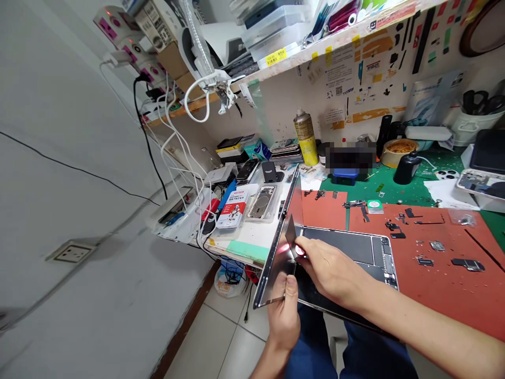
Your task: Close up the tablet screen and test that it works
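An opened tablet lies at the front edge of the red mat, its inner body (357, 247) showing a dark battery and boards. Its screen panel (276, 263) stands raised and tilted at the left side. My left hand (286, 310) grips the panel's lower edge, thumb on the inner face. Against that inner face, my right hand (327, 268) is closed round a small tool (300, 251) with a red and white end; most of the tool is hidden by the fingers.
Small phone parts (437, 246) lie on the red mat (422, 284). Boxes (232, 208) and cables stand left of the panel. Behind are a yellow spray can (306, 138), a dark bottle (407, 167) and a tape roll (399, 152). A shelf (292, 60) overhangs the bench.
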The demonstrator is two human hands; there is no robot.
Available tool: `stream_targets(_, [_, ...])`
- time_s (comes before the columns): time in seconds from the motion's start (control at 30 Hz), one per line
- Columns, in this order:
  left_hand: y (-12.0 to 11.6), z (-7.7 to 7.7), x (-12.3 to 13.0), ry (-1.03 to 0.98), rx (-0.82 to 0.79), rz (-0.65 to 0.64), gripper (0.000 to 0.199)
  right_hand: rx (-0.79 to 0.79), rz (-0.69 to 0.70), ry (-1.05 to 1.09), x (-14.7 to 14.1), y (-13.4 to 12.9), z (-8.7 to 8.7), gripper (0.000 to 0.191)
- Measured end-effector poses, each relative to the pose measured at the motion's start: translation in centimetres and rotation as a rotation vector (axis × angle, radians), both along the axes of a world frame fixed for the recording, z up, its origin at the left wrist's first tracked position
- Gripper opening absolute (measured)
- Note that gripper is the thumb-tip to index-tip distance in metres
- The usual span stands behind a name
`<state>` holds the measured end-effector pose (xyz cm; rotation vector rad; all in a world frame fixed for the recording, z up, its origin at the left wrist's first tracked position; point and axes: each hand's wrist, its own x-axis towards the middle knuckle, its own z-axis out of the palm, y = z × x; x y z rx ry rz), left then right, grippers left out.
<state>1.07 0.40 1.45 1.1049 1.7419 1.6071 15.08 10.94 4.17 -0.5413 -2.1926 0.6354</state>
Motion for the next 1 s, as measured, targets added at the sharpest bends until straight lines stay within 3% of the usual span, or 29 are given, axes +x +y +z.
stream_targets(0.2, [0.2,0.3,0.0,0.011,0.006,-0.008,0.049,0.062,-0.047,-0.055,0.2,0.1,0.8,0.025])
stream_targets(0.4, [0.2,0.2,0.0,0.012,0.016,-0.023,0.048,0.079,0.014,-0.009,0.5,0.1,1.5,0.026])
stream_targets(0.63, [0.2,0.2,0.0,0.081,0.036,0.005,0.045,0.143,-0.014,-0.069,0.0,0.5,1.7,0.022])
stream_targets(1.0, [0.4,0.2,0.0,0.097,0.044,0.001,0.046,0.083,0.006,-0.064,-0.1,0.5,1.1,0.024])
